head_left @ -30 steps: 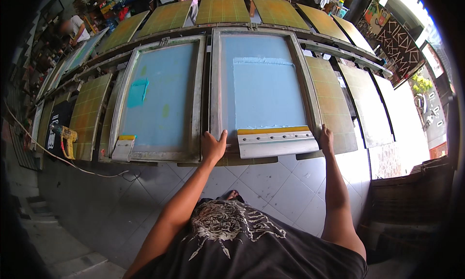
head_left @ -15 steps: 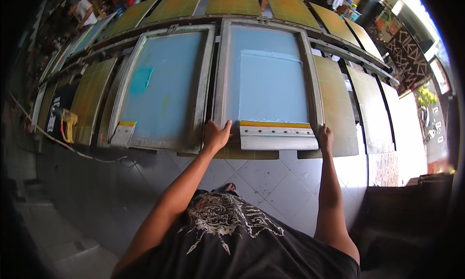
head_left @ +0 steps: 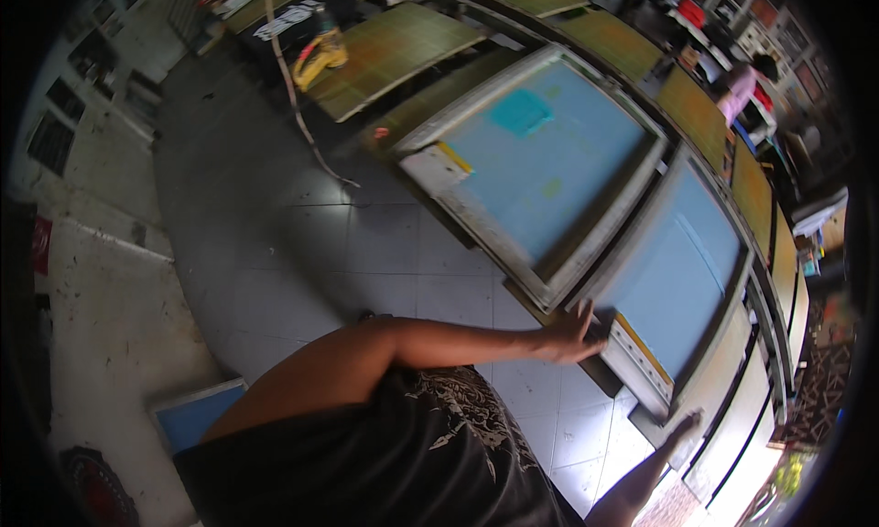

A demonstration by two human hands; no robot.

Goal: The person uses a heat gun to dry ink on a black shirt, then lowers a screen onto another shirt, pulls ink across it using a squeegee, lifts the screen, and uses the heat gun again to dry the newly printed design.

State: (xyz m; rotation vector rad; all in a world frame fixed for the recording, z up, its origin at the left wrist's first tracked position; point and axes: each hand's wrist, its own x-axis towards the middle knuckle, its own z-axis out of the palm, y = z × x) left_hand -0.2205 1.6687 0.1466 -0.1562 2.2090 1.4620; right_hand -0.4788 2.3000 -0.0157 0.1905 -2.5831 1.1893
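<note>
Head view: the wide squeegee [head_left: 636, 369] is resting at the near end of the right screen [head_left: 678, 284], where the ink pass appears done; on the left screen [head_left: 572, 170], a teal ink patch [head_left: 524, 112] is lying unspread. Your left hand [head_left: 569, 337] is spreading its fingers, closing on nothing, beside the squeegee's left end. Your right hand [head_left: 689, 426] is blurring near the right screen's corner; its grip cannot be told. Compared with the earlier frame, you are facing further left and your left fingers are opening away from the frame.

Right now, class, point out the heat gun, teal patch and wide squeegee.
Heat gun [head_left: 320, 60], head view: its yellow body.
Teal patch [head_left: 522, 112], head view: its middle.
Wide squeegee [head_left: 635, 365], head view: middle of its metal holder.
</note>
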